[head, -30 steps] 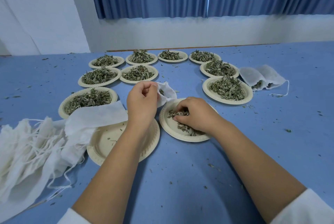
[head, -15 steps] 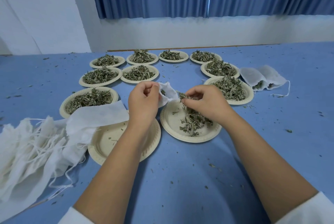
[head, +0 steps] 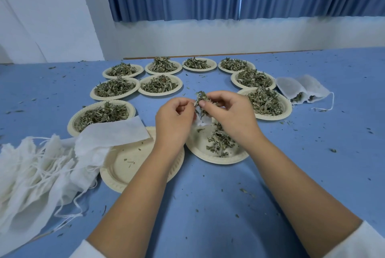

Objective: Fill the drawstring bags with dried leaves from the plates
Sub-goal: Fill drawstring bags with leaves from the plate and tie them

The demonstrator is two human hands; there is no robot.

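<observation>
Head view: filling step in hand. Left hand (head: 175,116) pinches mouth of drawstring bag (head: 203,121), which is mostly hidden and probably held open above near plate (head: 218,161). Right hand (head: 231,116) clasps tuft of dried leaves (head: 201,98) at bag mouth. Next: push tuft inside, let go. Full plates crowd beyond; bare table (head: 208,205) lies nearer person.

Blue table (head: 229,205) with 11 paper plates (head: 133,166), heaped empty bags (head: 31,178), 2 filled bags (head: 300,89), leaf crumbs (head: 332,150).

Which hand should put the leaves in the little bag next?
The right hand: it pinches a clump of leaves just above the bag, while the left hand is busy holding the bag.
</observation>
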